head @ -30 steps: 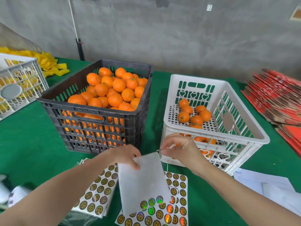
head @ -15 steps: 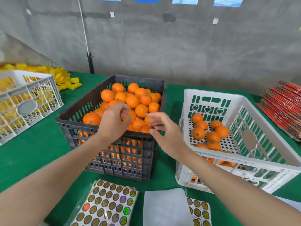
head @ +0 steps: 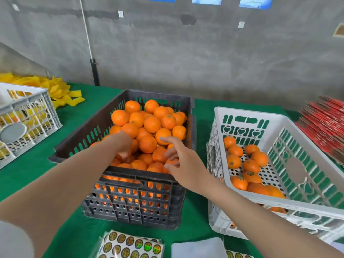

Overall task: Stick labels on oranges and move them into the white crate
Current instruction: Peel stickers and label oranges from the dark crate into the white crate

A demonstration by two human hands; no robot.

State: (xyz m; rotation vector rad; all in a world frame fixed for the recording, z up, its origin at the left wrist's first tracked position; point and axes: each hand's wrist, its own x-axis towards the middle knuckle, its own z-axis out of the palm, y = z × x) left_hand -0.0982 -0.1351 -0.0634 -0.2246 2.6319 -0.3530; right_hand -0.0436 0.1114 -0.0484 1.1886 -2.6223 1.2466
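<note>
A black crate (head: 130, 175) heaped with oranges (head: 151, 123) stands in the middle of the green table. Right of it, the white crate (head: 247, 114) holds several oranges (head: 251, 165). My left hand (head: 122, 143) reaches down into the black crate, its fingers curled over an orange near the front of the pile and partly hidden. My right hand (head: 176, 157) hovers over the same crate, its index finger stretched out to an orange. Whether a label sits on that fingertip is not visible. Label sheets (head: 130, 244) lie at the table's near edge.
A blank white backing sheet (head: 197, 248) lies beside the label sheets. A grey-white crate (head: 28, 108) with yellow contents stands at the far left, next to a pile of yellow strips (head: 59, 92). Red flat cartons (head: 323, 121) are stacked at the right.
Both hands left the label sheets and moved forward over the black crate. The left hand has dropped in among the oranges, and the right index finger now points at one.
</note>
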